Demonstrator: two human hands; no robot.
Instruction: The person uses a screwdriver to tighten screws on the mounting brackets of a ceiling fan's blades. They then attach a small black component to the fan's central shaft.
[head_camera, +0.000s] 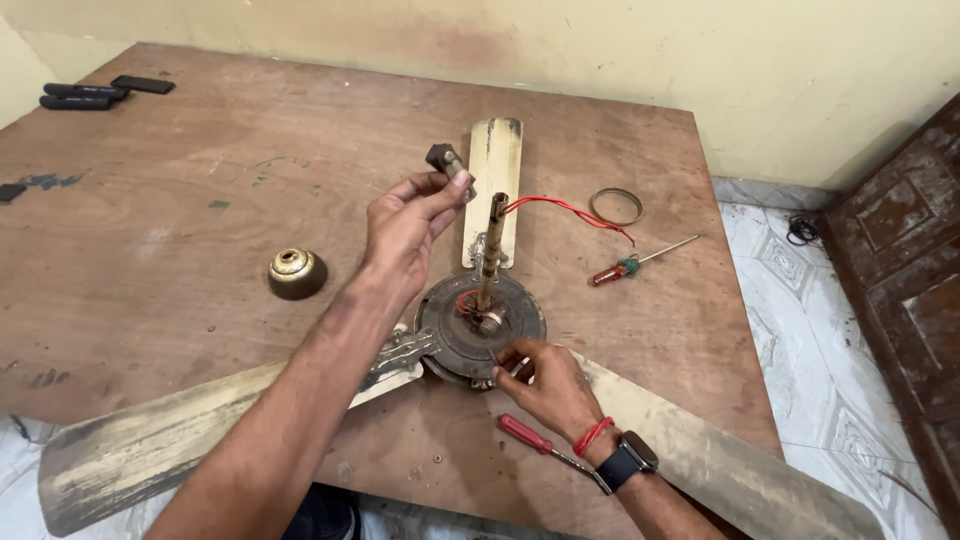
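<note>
The dismantled ceiling fan, a dark round motor housing (480, 325) with three worn cream blades, lies flat on the brown plywood desk (200, 230). The left hand (405, 225) is raised above the desk and pinches a small dark metal fitting with a short pin (448, 165) between thumb and fingers. The right hand (545, 385) rests at the near rim of the housing, fingertips closed on a small part there; what it grips cannot be told. The rusty upright down-rod (490, 250) stands from the hub with a red wire (565, 210) trailing from its top. Risk: the pinched fitting may slip and roll off the desk. The wire may snag on the raised hand. The red-handled screwdriver (535, 440) beside the right wrist sits near the desk edge and may be knocked off.
</note>
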